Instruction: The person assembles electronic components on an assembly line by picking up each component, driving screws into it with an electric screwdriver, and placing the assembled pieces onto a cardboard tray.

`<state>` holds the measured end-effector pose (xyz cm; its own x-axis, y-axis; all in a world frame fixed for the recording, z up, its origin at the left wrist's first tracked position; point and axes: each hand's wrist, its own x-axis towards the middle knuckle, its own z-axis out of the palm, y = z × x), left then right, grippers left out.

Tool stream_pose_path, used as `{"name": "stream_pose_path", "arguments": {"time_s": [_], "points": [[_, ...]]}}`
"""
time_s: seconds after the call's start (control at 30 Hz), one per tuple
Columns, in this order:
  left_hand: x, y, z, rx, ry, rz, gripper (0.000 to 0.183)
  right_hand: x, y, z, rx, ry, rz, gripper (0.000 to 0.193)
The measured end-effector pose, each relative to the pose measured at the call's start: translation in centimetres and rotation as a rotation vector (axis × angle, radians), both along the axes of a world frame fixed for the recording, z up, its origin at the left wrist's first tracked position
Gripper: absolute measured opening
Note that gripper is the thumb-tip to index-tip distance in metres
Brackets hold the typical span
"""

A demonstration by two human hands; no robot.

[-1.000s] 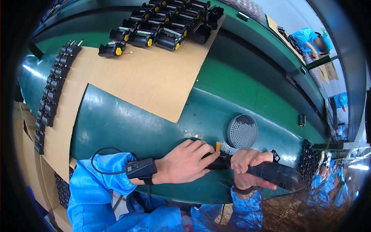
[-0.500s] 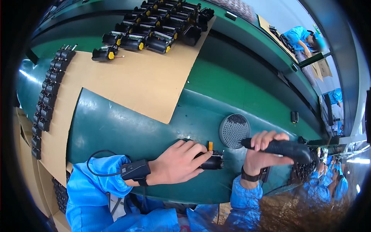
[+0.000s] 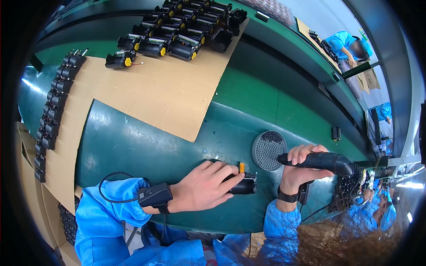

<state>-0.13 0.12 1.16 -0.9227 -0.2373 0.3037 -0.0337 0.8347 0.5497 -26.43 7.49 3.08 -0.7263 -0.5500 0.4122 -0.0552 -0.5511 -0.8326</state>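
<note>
My left hand point(image 3: 206, 185) presses down over a small black plastic assembly point(image 3: 243, 184) lying on the green table, its fingers curled round the assembly's left part. An orange ribbon-like tab point(image 3: 242, 167) sticks up at the assembly's far edge. My right hand point(image 3: 301, 170) is wrapped round a black electric screwdriver point(image 3: 326, 163), held roughly level with its tip pointing left. That tip is at the right rim of a round grey dish point(image 3: 265, 156), whose holed plate has dark screws gathered at its far side. Whether a screw sits on the tip is too small to tell.
Brown cardboard point(image 3: 151, 97) covers the far left of the table, bearing rows of black assemblies with yellow wheels point(image 3: 182, 46). A column of black parts point(image 3: 55, 108) lines its left edge. One black unit point(image 3: 336, 133) lies at the right. Co-workers in blue point(image 3: 344, 44) sit beyond.
My right hand and the screwdriver have shifted slightly, the rear of the screwdriver rising and its tip staying by the dish. My left hand and the assembly have stayed in place.
</note>
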Motion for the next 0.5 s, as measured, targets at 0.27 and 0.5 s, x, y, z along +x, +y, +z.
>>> {"name": "stream_pose_path", "arguments": {"time_s": [0.27,0.5], "points": [[0.0,0.3,-0.1,0.008,-0.012,0.000,0.060,-0.9,0.5,-0.8,0.025,0.017,0.101,0.086],[0.2,0.0,-0.4,0.059,0.022,0.084,0.062,0.3,0.8,0.9,-0.143,0.015,0.032,0.084]]}}
